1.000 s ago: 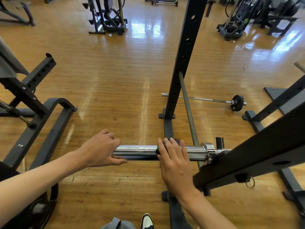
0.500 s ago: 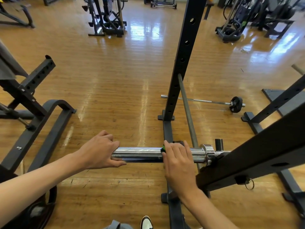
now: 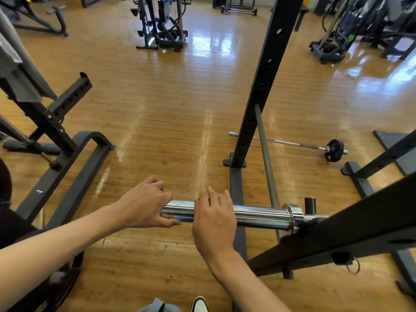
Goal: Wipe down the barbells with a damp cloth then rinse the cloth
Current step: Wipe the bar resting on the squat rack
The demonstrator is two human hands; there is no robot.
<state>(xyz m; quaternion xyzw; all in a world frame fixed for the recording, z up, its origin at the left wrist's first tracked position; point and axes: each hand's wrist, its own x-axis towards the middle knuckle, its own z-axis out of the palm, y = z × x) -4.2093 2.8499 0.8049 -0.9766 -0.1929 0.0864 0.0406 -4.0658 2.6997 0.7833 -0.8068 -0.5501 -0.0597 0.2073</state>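
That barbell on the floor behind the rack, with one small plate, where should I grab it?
Take the barbell by its bare shaft from above, towards the black plate, since that loaded end is probably heavier. It lies flat on the floor, and that stretch is clear of the rack upright.

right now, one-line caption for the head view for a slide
Left hand grips the chrome barbell at its end while the right hand lies over it, beside the rack.

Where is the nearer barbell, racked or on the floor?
Racked: the barbell sleeve hangs level above the wooden floor, its collar against the black rack; the left hand grips its end.
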